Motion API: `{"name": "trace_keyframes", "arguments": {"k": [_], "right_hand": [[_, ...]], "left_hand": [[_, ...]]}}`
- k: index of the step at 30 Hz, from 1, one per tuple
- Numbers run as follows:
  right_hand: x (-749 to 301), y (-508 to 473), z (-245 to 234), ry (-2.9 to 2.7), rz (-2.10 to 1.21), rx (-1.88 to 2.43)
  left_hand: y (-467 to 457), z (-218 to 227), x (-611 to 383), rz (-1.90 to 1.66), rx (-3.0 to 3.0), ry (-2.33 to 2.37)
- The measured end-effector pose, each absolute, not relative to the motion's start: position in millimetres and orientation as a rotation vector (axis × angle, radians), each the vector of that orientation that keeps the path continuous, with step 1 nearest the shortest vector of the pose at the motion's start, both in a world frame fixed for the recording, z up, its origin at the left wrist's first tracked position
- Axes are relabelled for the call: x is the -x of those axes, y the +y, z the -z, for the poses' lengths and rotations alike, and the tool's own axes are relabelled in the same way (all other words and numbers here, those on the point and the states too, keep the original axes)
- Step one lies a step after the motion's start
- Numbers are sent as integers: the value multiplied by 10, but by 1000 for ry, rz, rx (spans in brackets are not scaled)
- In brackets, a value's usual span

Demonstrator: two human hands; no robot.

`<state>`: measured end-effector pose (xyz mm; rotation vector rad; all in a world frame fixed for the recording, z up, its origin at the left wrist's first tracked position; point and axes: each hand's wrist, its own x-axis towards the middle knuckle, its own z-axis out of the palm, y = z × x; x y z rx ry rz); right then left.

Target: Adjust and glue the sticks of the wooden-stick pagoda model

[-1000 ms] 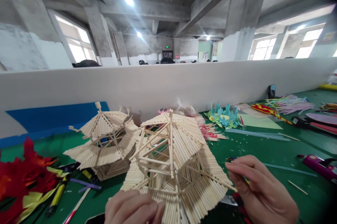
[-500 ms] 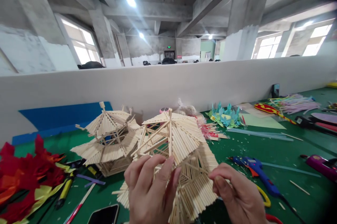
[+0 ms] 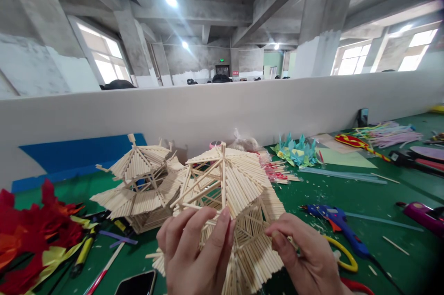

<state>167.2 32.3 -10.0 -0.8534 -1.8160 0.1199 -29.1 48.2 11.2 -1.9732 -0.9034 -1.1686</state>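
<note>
- The left hand (image 3: 199, 246) is bent at the near side of the front stick pavilion (image 3: 244, 186), thumb and forefinger drawn close together; I cannot tell whether they grip one of its sticks.
- The right hand (image 3: 305, 253) has thumb and fingertip pinched together by the pavilion's lower roof; I cannot tell whether anything thin is between them.
- That pavilion stands just beyond and between both hands, its upper roof sloping from a peak (one side shows mostly bare ribs).
- Just right of the right hand, a yellow loop handle (image 3: 354, 265) lies on the green surface (image 3: 347, 193); slightly farther out is a blue glue gun (image 3: 354, 242).
- Left of the left hand, a phone (image 3: 137, 282) sits partly out of view.
- Beyond the left hand and to its left stands a second pavilion (image 3: 149, 205), with red petals (image 3: 52, 221) farther left.
- Well beyond the right hand are red-marked sticks (image 3: 279, 175) and a blue paper flower (image 3: 294, 152).
</note>
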Motion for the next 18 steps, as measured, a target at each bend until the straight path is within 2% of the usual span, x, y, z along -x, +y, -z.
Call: {"name": "trace_keyframes", "arguments": {"k": [18], "right_hand": [[-1654,330,61,-1780,-97,822]], "left_hand": [[474,-112,275,1162,1987,-883]]}}
